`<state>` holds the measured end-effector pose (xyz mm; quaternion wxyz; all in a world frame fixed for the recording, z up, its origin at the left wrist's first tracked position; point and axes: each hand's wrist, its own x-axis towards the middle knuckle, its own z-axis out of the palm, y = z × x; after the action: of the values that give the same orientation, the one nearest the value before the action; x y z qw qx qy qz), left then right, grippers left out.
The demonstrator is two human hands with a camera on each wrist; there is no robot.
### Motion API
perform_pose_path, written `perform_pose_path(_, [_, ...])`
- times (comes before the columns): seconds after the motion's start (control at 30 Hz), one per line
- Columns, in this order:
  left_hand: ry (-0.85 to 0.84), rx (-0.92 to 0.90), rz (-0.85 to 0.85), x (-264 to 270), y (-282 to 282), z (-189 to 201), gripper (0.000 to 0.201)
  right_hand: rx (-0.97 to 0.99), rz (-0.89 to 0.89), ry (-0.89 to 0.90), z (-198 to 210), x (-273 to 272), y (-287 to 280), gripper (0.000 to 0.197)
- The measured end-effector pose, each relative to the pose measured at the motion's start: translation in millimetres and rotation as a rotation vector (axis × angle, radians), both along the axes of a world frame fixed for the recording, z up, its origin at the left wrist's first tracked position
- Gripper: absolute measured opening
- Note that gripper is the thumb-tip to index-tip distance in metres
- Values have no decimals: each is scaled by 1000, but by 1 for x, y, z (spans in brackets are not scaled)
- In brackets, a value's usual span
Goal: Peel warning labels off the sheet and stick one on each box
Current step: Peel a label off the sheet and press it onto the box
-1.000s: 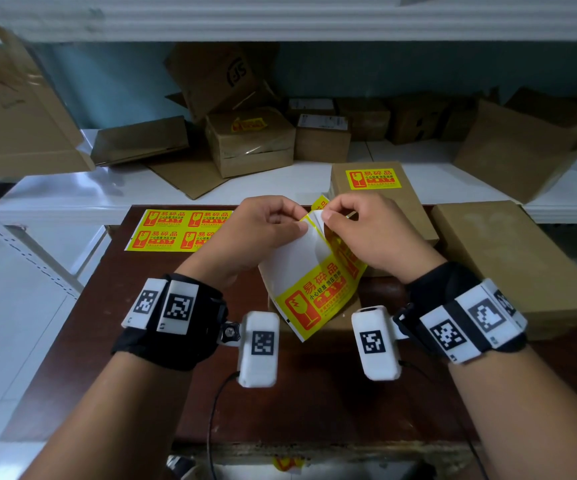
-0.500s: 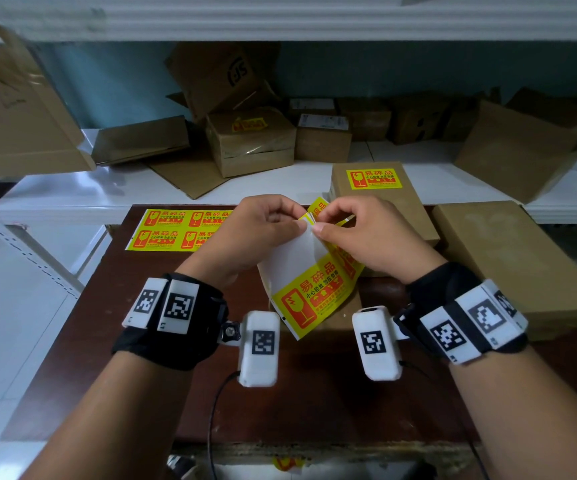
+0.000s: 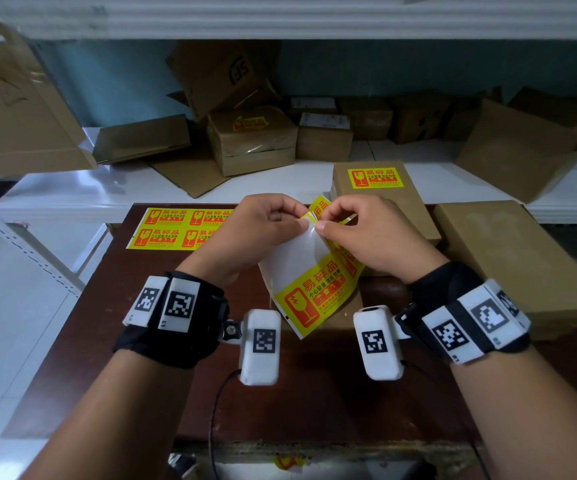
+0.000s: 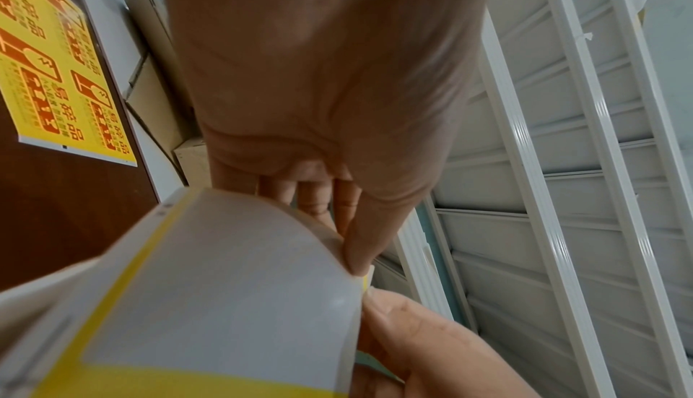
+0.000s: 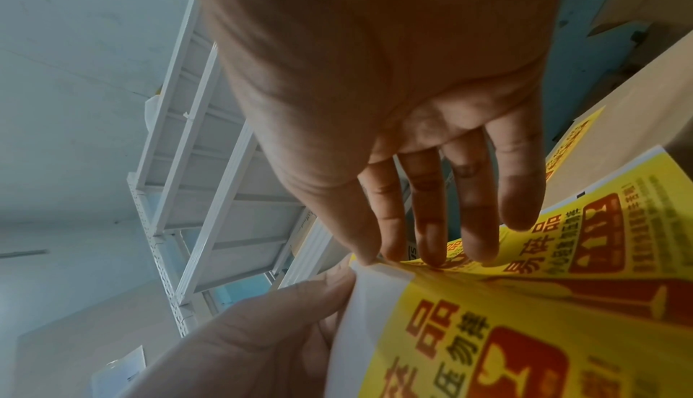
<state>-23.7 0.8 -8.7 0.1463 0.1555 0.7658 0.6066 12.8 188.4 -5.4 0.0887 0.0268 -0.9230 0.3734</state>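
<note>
Both hands hold a bent label sheet [image 3: 309,289] above the brown table; part of its white backing is bare and yellow warning labels remain lower down. My left hand [image 3: 263,226] pinches the sheet's top corner [image 4: 356,271] between thumb and fingers. My right hand [image 3: 359,230] pinches a yellow label [image 3: 320,207] at that same corner [image 5: 375,262]. A brown box [image 3: 380,195] with a label stuck on it stands behind the hands. To the right lies a bare brown box [image 3: 508,258]. Another box sits partly hidden under the sheet.
A second full label sheet [image 3: 176,228] lies flat at the table's [image 3: 314,393] far left. Behind it, a white shelf [image 3: 107,195] carries several cardboard boxes and flattened cartons. White rack uprights [image 3: 31,244] stand at the left of the table.
The hands have shifted slightly up and together at the sheet's top corner. The yellow label corner now shows a little more above the fingers.
</note>
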Motion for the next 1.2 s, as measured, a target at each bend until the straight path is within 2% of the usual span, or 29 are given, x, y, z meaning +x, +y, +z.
perform_pose_path(0.53, [2, -7, -8, 0, 0, 1, 5, 2, 29, -13, -1, -3, 0, 7])
perform_pose_path(1.2, [15, -3, -30, -3, -3, -1, 7, -92, 43, -42, 2, -1, 3, 9])
